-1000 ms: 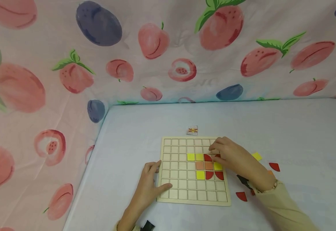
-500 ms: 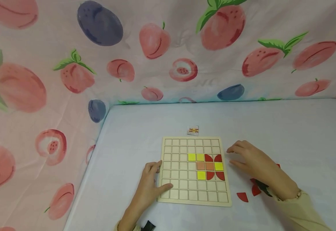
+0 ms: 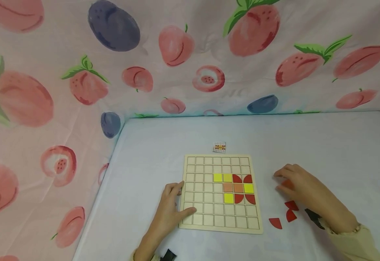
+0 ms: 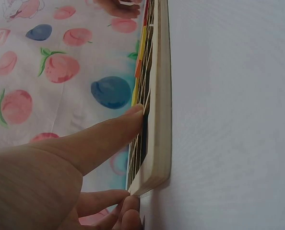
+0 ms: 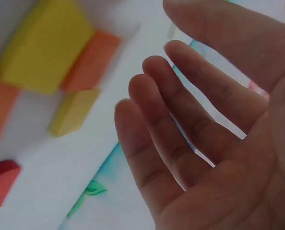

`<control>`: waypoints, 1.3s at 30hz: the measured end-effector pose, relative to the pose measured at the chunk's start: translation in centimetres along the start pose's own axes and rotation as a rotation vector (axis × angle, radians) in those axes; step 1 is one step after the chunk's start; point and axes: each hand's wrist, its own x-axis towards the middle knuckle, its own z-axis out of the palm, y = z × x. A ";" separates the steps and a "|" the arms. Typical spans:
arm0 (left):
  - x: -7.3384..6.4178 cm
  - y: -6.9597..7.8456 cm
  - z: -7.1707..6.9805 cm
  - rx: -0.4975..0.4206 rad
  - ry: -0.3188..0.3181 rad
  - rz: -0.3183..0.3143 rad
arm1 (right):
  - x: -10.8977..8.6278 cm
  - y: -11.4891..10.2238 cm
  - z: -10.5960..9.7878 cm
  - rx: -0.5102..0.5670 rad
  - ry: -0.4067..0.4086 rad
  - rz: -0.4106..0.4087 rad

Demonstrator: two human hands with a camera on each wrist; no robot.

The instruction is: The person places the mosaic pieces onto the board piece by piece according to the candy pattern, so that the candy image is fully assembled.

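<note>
A wooden grid board (image 3: 221, 221) lies flat on the pale table (image 3: 323, 145), near the front edge and a little left of centre. Nine tiles fill cells in its right half: two yellow squares (image 3: 222, 177) side by side with two red quarter-rounds (image 3: 242, 178) at their 3 o'clock, two orange squares (image 3: 233, 187) and a yellow one below them, then one more yellow square and two red quarter-rounds (image 3: 244, 198) in the row beneath.

The left hand (image 3: 168, 210) rests at the board's 9 o'clock edge, its fingers straight and relaxed; the wrist view shows the thumb (image 4: 118, 132) pressed flat on the grid face while other fingers (image 4: 109, 203) touch the corner from below.

The right hand (image 3: 302, 188) hovers over the table at the board's 3 o'clock, well clear of its rim, fingers (image 5: 171, 129) spread wide and holding nothing. In its wrist view loose yellow blocks (image 5: 44, 45) and an orange block (image 5: 92, 60) lie on the table just beyond the fingertips.

Three loose red pieces (image 3: 289, 212) sit on the table at the board's 4 o'clock, just beside the right wrist. A small pattern card (image 3: 219, 147) lies at the board's 12 o'clock, apart from it. A fruit-print cloth (image 3: 79, 72) hangs behind and to the left of the table.
</note>
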 end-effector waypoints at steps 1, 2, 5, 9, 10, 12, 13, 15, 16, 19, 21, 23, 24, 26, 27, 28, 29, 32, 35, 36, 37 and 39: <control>0.0 0.0 0.0 0.002 0.001 0.001 | -0.1 0.2 0.1 0.001 -0.012 0.014; 0.0 0.0 0.0 0.001 0.000 0.000 | -0.2 0.4 0.2 0.002 -0.018 0.022; -0.1 0.1 -0.1 0.001 0.000 -0.004 | -0.4 0.9 0.5 0.000 -0.020 0.023; 0.0 0.1 -0.1 0.000 -0.002 -0.006 | -0.7 1.5 0.6 -0.010 0.033 -0.013; 0.0 0.0 -0.1 0.000 0.000 -0.004 | -0.8 1.6 0.5 -0.010 0.044 -0.019; 0.1 0.0 -0.1 0.000 0.003 -0.002 | -0.9 1.7 0.5 -0.005 0.055 -0.020; 0.1 0.0 -0.1 -0.002 0.004 -0.001 | -1.0 1.7 0.5 -0.001 0.056 -0.016; 0.1 0.0 0.0 -0.002 0.005 0.003 | -1.0 1.8 0.5 0.013 0.039 0.003; 0.1 -0.1 0.0 -0.004 0.005 0.002 | -1.0 1.8 0.5 0.018 0.032 0.012; 0.2 -0.1 0.0 -0.004 0.003 0.002 | -1.1 1.9 0.5 0.026 0.018 0.022; 0.2 0.0 0.0 -0.003 0.002 0.002 | -1.2 2.1 0.5 0.032 0.015 0.016; 0.2 0.0 0.1 -0.002 0.002 0.001 | -1.3 2.3 0.5 0.036 0.015 0.001; 0.2 0.0 0.1 -0.003 0.001 0.000 | -1.3 2.3 0.4 0.039 0.014 -0.008; 0.2 0.0 0.1 -0.003 0.000 -0.002 | -1.4 2.4 0.4 0.038 0.021 -0.021; 0.1 0.0 0.1 -0.003 0.000 -0.003 | -1.4 2.3 0.4 0.035 0.027 -0.024; 0.1 0.0 0.1 -0.003 0.000 -0.003 | -1.4 2.3 0.4 0.033 0.031 -0.023; 0.1 0.0 0.1 -0.003 0.000 -0.004 | -1.4 2.1 0.4 0.035 0.035 -0.017; 0.1 0.0 0.1 -0.001 0.002 -0.004 | -1.2 1.7 0.4 0.047 0.023 0.044; 0.1 0.1 0.1 0.001 0.003 0.000 | -1.0 1.4 0.3 0.077 -0.018 0.120; 0.1 0.1 0.1 0.002 0.003 0.000 | -0.9 1.3 0.3 0.082 -0.029 0.139; 0.1 0.1 0.1 0.003 0.003 0.001 | -0.9 1.2 0.2 0.086 -0.036 0.149; 0.1 0.1 0.0 0.005 0.002 0.000 | -0.8 1.1 0.1 0.089 -0.036 0.153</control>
